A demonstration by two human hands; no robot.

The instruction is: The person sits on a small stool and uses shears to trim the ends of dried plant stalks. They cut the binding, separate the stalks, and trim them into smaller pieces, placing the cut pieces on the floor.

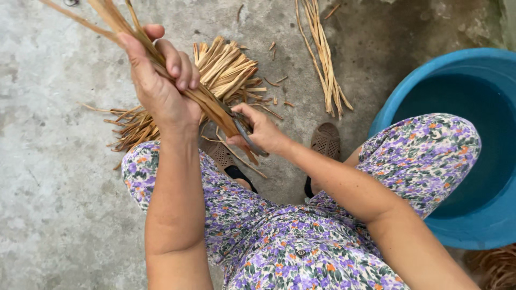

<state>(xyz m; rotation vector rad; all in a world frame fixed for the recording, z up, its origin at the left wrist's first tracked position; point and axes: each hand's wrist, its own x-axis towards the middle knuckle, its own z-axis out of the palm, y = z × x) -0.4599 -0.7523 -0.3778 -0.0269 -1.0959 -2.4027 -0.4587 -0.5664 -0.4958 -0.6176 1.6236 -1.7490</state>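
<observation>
Left hand: the left hand (161, 80) grips a bundle of dry reed strips (177, 80) above the concrete floor (48, 161).
Right hand: the right hand (260, 129) closes on a curved knife (248, 137) at the bundle's lower end.
Nearby: a pile of cut strips (226, 67) on the floor; a blue basin (473, 134) at the right edge.

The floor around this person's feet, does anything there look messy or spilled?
Yes. Short cut bits lie scattered on the concrete floor beside a heap of trimmed strips. The left hand grips a bundle of strips; the right hand holds scissors.
</observation>
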